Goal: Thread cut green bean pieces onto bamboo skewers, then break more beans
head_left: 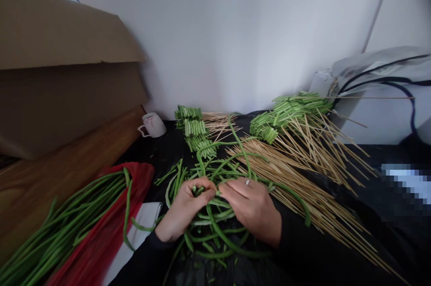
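Observation:
Loose long green beans (pixel 232 248) lie tangled on a black covering, under and around both hands. My left hand (pixel 188 205) is closed around green bean pieces, whose cut ends show between thumb and fingers. Its thumb tip meets the fingertips of my right hand (pixel 252 205), which wears a ring and is pinched on a green bean near the left thumb. Beyond the hands stand stacks of short bean pieces on skewers (pixel 197 131), and a bigger pile of skewered beans (pixel 296 111) is at the back right. Bare wooden skewers (pixel 303 191) lie right of my right hand.
A red bag (pixel 143 178) with long beans (pixel 74 209) lies at the left. Behind it are a white mug (pixel 153 125) and a large cardboard box (pixel 67 61). At the right back stands a white box (pixel 363 117) with plastic and black straps.

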`<state>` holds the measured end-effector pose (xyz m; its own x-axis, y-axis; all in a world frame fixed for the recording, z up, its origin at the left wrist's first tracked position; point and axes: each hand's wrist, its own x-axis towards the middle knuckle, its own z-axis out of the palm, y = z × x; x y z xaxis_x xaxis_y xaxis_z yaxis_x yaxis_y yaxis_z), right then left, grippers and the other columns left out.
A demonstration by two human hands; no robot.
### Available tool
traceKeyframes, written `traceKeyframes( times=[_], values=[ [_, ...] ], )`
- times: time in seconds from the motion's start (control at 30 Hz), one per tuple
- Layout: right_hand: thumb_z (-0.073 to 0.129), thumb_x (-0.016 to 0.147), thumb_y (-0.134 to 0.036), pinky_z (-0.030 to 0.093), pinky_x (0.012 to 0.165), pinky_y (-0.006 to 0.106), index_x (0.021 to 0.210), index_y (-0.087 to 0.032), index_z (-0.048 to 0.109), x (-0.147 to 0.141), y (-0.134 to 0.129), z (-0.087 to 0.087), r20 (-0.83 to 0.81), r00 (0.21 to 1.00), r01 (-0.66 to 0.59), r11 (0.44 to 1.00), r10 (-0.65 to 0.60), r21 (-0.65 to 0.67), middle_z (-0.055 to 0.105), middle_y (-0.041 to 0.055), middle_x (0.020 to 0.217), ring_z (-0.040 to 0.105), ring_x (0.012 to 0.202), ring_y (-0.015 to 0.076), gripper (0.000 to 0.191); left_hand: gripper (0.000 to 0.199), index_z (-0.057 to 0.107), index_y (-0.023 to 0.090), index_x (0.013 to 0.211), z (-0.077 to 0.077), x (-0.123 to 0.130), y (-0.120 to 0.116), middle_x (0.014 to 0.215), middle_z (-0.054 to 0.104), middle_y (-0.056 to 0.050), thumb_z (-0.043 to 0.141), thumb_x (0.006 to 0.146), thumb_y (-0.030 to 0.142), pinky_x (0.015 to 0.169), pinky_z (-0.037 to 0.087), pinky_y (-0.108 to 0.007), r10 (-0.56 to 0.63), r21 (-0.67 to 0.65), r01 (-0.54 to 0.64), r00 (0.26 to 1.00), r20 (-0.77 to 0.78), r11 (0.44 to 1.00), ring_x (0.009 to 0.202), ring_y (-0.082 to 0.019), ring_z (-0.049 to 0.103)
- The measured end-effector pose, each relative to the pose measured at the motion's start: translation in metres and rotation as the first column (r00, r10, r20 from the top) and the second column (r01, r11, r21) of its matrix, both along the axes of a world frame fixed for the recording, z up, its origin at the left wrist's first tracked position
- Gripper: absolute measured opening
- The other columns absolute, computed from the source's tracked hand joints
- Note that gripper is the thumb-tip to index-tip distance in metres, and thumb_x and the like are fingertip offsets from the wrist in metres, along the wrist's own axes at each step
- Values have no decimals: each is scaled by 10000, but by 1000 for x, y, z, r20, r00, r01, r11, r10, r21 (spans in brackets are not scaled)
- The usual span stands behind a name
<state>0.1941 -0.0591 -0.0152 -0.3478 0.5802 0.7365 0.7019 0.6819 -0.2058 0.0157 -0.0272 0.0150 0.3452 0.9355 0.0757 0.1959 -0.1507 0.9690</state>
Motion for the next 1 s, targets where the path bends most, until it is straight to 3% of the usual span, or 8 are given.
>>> traceKeyframes(
  times=[0.17, 0.27, 0.4, 0.5, 0.67, 0.87, 1.0],
  values=[
    [423, 981, -212, 441, 671, 307, 871, -172, 642, -2, -2, 2, -93, 993, -75, 996, 71, -40, 626, 42, 742, 576, 715, 158, 249, 126, 667, 159, 651, 2, 0, -3, 641, 547, -2, 651, 744, 243, 604, 372, -238, 6, 95, 0, 998, -61, 995, 614, -126, 465],
    [414, 981, -186, 458, 665, 300, 910, -169, 657, -2, -1, 3, -151, 985, -81, 997, 81, 7, 660, 50, 772, 606, 726, 155, 254, 158, 660, 158, 639, 6, 2, -3, 646, 548, -11, 635, 762, 254, 627, 375, -248, 45, 179, -22, 991, -123, 984, 643, -141, 486],
    [461, 951, -129, 485, 670, 290, 1003, -154, 659, -3, 1, 3, -190, 977, -82, 991, 101, 107, 705, 67, 852, 644, 761, 156, 206, 158, 658, 161, 638, 10, 4, -5, 649, 559, -12, 626, 764, 251, 631, 377, -250, 46, 195, -19, 989, -138, 981, 649, -146, 500],
    [495, 928, -96, 513, 688, 282, 1035, -137, 656, -4, 1, 2, -227, 966, -90, 985, 122, 149, 719, 78, 887, 666, 794, 161, 198, 152, 665, 161, 640, 10, 4, -7, 643, 561, -9, 646, 753, 261, 637, 381, -250, 44, 161, -26, 993, -107, 987, 646, -146, 499],
    [515, 922, -104, 551, 737, 281, 1111, -154, 648, -5, 0, 2, -292, 946, -99, 984, 140, 150, 726, 75, 926, 681, 848, 158, 236, 128, 691, 166, 735, 5, 3, -8, 682, 601, -11, 655, 758, 287, 639, 393, -249, 10, -15, -10, 1000, 25, 1000, 654, -148, 512],
    [533, 897, -86, 551, 668, 306, 1128, -170, 650, -11, -13, 18, -277, 948, -101, 975, 155, 198, 736, 74, 927, 677, 728, 152, 272, 83, 688, 173, 658, -5, 7, -5, 653, 611, -19, 629, 715, 163, 633, 387, -254, 83, 265, -36, 982, -169, 964, 657, -168, 546],
    [512, 897, -85, 564, 689, 328, 1166, -206, 616, 1, -19, 32, -328, 932, -90, 975, 154, 202, 729, 74, 966, 686, 803, 171, 313, 98, 705, 193, 651, -8, 3, 1, 636, 615, -16, 651, 726, 160, 622, 370, -247, 241, 387, -156, 953, -183, 909, 621, -159, 536]
  ],
)
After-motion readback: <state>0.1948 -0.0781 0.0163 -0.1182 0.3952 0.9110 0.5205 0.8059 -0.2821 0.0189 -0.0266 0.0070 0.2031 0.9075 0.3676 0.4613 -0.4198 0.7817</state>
